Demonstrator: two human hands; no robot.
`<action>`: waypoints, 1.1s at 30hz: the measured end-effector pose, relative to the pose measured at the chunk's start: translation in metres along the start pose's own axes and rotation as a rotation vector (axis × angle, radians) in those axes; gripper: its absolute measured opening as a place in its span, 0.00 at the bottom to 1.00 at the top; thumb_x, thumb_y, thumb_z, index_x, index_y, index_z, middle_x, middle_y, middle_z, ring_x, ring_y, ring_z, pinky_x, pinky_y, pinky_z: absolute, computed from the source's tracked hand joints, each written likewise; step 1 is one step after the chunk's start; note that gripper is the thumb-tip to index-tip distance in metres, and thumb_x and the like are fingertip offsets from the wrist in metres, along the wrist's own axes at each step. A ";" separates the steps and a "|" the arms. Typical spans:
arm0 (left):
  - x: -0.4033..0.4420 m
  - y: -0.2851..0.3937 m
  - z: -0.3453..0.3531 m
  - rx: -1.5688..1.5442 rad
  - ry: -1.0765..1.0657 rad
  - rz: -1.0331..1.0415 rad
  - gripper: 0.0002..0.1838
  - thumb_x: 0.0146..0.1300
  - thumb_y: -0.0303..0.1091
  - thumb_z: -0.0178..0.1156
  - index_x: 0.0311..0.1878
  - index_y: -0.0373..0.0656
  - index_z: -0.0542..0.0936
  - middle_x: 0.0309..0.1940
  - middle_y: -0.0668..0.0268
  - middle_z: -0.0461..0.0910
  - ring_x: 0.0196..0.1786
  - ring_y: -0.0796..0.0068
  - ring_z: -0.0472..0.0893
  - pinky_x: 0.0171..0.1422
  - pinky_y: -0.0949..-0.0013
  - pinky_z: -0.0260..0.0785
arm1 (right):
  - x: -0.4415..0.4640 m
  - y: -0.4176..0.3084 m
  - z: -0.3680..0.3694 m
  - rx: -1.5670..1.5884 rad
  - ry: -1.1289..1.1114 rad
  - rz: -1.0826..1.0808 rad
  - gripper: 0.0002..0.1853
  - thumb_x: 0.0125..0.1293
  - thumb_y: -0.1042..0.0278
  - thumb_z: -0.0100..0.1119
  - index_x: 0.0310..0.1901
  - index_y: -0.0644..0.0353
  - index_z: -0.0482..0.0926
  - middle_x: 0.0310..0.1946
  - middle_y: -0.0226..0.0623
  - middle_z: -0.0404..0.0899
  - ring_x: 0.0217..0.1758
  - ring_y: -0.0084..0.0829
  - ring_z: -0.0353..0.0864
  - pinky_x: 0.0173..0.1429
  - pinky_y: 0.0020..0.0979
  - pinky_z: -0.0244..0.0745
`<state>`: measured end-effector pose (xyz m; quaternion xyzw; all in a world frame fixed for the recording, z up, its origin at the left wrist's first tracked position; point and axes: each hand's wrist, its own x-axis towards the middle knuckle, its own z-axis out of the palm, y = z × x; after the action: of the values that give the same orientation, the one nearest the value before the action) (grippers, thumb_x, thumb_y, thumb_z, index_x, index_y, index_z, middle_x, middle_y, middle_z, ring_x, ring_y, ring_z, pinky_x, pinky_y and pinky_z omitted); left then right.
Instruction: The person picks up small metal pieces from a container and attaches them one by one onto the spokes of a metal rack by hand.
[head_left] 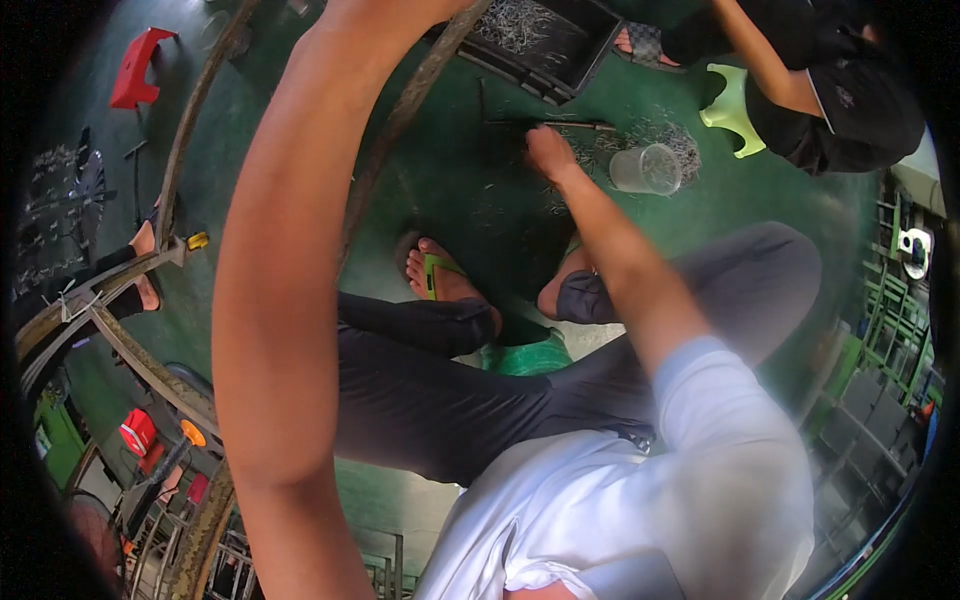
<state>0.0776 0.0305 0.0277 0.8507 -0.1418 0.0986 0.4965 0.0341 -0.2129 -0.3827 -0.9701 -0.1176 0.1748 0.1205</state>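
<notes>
My right hand (550, 152) reaches down near the floor with its fingers curled in; what they hold, if anything, is hidden. Just beyond it lies a thin dark rod (590, 126), close to the knuckles. To the right stands a clear plastic tub (645, 170), beside a scattered pile of small thin metal pieces (680, 145). My left arm (290, 230) is raised across the left of the view, and its hand is cut off by the top edge. A rusty metal bar (405, 115) passes behind that forearm.
A black crate (560, 85) at the top holds many small metal pieces. Another person (850, 110) sits at upper right by a light green stool (733, 110). A red stool (142, 68) stands upper left. Metal frame bars (140, 265) run down the left. Green racks (890, 320) line the right.
</notes>
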 end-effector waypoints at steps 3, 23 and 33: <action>0.001 0.003 -0.005 -0.026 -0.050 -0.043 0.10 0.59 0.29 0.74 0.42 0.33 0.90 0.29 0.55 0.89 0.31 0.71 0.88 0.40 0.67 0.78 | 0.016 0.009 -0.001 -0.105 -0.141 -0.078 0.12 0.62 0.65 0.64 0.44 0.62 0.85 0.45 0.58 0.83 0.50 0.60 0.84 0.54 0.55 0.81; 0.006 -0.022 0.009 0.059 -0.066 0.096 0.11 0.60 0.36 0.74 0.41 0.39 0.91 0.28 0.57 0.88 0.32 0.73 0.86 0.43 0.64 0.78 | 0.028 0.036 0.028 -0.154 -0.212 -0.207 0.14 0.71 0.70 0.54 0.54 0.58 0.81 0.54 0.48 0.81 0.57 0.51 0.82 0.59 0.50 0.80; 0.000 -0.014 0.008 -0.158 -0.083 -0.028 0.13 0.61 0.29 0.73 0.45 0.31 0.88 0.33 0.50 0.89 0.34 0.72 0.87 0.43 0.67 0.79 | 0.000 0.001 -0.001 -0.229 -0.211 0.053 0.13 0.63 0.60 0.70 0.42 0.61 0.88 0.42 0.50 0.89 0.50 0.50 0.89 0.52 0.48 0.85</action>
<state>0.0830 0.0304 0.0125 0.8140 -0.1575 0.0446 0.5573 0.0351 -0.2143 -0.3821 -0.9564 -0.1234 0.2645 -0.0085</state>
